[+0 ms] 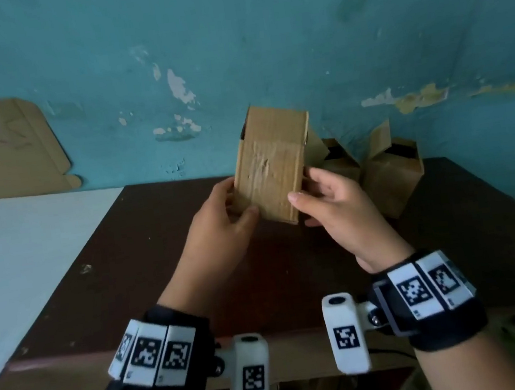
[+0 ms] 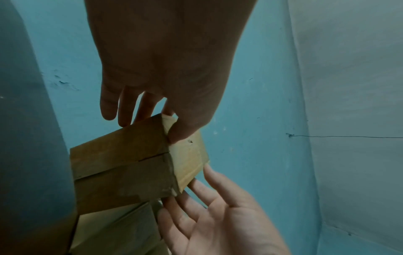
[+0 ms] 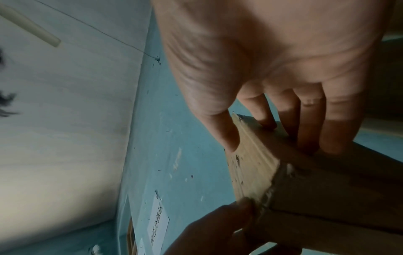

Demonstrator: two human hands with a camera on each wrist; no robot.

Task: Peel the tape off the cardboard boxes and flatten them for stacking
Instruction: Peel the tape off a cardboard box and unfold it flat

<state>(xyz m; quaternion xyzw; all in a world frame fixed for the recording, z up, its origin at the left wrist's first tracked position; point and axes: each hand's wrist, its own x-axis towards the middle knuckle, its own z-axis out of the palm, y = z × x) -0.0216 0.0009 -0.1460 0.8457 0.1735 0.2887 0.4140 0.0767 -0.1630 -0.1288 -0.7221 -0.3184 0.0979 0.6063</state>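
Note:
I hold a small cardboard box [image 1: 273,166] upright in the air above the dark table [image 1: 161,273]. Wrinkled clear tape [image 1: 263,164] covers the face turned toward me. My left hand [image 1: 238,208] grips the box's lower left corner, thumb on the front face. My right hand [image 1: 302,200] grips the lower right edge, thumb in front and fingers behind. In the left wrist view the box [image 2: 122,169] shows a flap seam, with my left hand [image 2: 174,131] above and my right hand [image 2: 209,198] below. The right wrist view shows the right hand [image 3: 272,136] on the box [image 3: 316,189].
Two more cardboard boxes [image 1: 391,177] [image 1: 340,161] with raised flaps stand at the table's back right against the blue wall. A flat cardboard sheet [image 1: 4,149] leans on the wall at the left, above a white surface [image 1: 27,251].

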